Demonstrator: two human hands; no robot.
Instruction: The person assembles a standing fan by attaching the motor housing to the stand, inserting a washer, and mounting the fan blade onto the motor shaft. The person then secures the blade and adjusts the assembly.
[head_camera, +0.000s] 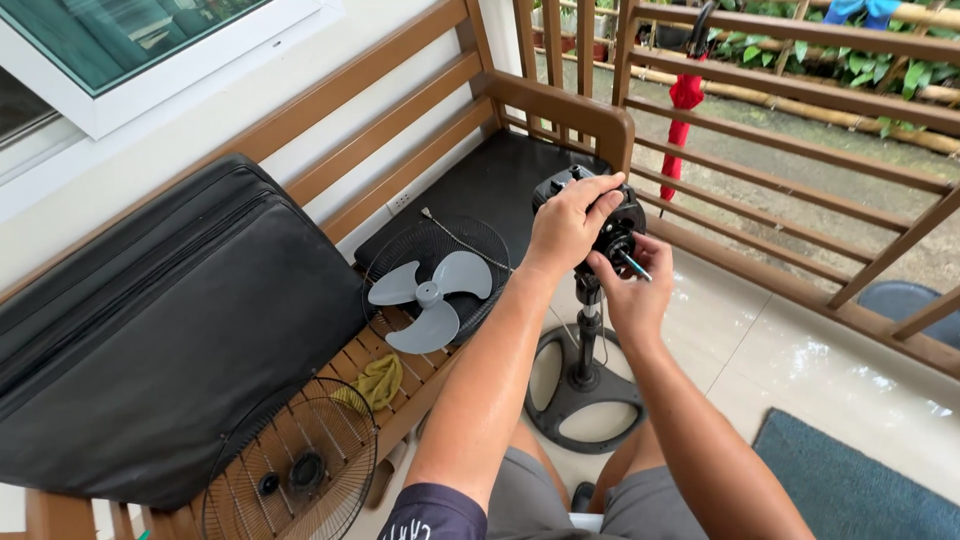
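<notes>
Fingers of the left hand (568, 225) clasp the black plastic fan motor housing (590, 212) atop its stand, while the right hand (632, 290) pinches a thin screwdriver (634, 266) at its front. Already off and lying on the wooden slatted bench (400, 150): grey three-bladed propeller (430, 297) and both wire grilles (290, 470). Motor head remains mounted.

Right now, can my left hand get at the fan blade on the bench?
Probably yes: the left hand is on the motor, and nothing lies between it and the blade on its grille.
</notes>
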